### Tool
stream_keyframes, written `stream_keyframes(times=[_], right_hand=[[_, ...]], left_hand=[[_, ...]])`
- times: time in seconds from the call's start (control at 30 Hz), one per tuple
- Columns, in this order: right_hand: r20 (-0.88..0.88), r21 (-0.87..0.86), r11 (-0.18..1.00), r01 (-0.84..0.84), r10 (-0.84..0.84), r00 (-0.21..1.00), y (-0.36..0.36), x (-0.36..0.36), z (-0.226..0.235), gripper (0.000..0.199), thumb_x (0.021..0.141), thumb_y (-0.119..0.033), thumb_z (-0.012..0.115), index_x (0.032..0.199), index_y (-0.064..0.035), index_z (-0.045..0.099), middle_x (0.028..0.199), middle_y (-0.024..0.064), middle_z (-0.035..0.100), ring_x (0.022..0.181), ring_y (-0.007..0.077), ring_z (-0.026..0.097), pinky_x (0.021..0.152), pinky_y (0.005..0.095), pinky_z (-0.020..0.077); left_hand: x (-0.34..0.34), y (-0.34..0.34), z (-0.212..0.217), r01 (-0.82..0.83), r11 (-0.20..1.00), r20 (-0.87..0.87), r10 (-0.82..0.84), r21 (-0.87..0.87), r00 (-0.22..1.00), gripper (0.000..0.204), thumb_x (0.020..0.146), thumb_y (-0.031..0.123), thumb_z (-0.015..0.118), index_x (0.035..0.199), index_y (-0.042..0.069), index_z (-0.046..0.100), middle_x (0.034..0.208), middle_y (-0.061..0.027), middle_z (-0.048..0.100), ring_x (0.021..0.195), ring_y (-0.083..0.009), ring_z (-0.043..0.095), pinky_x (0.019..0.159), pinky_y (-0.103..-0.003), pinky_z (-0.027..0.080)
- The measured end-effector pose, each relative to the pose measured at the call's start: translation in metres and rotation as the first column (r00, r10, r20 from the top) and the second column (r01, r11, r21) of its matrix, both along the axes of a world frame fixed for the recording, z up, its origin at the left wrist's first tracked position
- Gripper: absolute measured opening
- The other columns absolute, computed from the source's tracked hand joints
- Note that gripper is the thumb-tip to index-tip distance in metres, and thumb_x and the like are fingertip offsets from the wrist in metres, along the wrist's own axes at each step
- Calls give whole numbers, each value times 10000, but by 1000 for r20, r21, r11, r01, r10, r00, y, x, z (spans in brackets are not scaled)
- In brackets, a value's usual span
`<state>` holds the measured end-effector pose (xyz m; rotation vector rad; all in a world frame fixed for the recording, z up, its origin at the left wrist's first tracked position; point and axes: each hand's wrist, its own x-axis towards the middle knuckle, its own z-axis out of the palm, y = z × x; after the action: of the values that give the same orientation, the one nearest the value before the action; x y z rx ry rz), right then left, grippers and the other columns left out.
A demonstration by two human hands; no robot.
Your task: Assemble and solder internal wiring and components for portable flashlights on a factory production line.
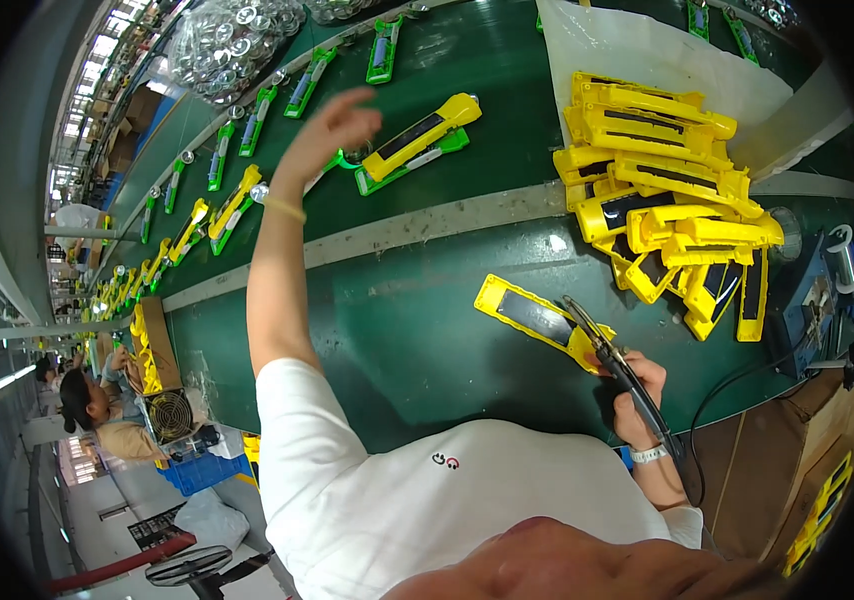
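My left hand [340, 128] reaches out over the green belt, its fingers apart and nothing visible in them. Just beyond its fingers, a yellow casing half [419, 138] with a dark panel rests on a green casing [415, 165]. Another green part shows partly from behind the hand. Close to my body, my right hand [639, 400] is closed round a black soldering iron [627, 375], which points up and to the left. The same hand also grips the narrow end of a yellow casing [532, 315] with a dark panel, which the iron partly covers.
A large heap of yellow casings [667, 190] lies at the right, beside a white sheet [607, 50]. Near it stand a blue soldering station [807, 310] and a solder spool [844, 265]. Green casings with blue cells [382, 52] line the belt. A clear bag of metal rings [237, 45] sits beyond.
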<state>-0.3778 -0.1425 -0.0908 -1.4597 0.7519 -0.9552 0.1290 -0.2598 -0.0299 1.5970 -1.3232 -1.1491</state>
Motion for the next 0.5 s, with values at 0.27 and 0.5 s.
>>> stream_keyframes(times=[0.27, 0.5], right_hand=[[-106, -161, 987, 19, -36, 994, 1, -4, -3, 478, 877, -464, 528, 1039, -37, 384, 989, 165, 585, 889, 220, 555, 869, 375, 412], [-76, -51, 998, 35, -39, 996, 4, 2, 12, 469, 889, -429, 528, 1066, -25, 368, 1004, 167, 579, 916, 215, 577, 860, 350, 431]], left_hand=[[21, -146, -59, -434, 901, 863, 240, -27, 445, 692, 686, 420, 725, 1144, -23, 456, 1090, -227, 590, 1033, -373, 562, 878, -408, 462], [1, 2, -13, -72, 926, 536, 277, -371, 797, 583, 677, 226, 730, 1188, 31, 529, 1121, -169, 584, 1042, -294, 572, 882, -357, 450]])
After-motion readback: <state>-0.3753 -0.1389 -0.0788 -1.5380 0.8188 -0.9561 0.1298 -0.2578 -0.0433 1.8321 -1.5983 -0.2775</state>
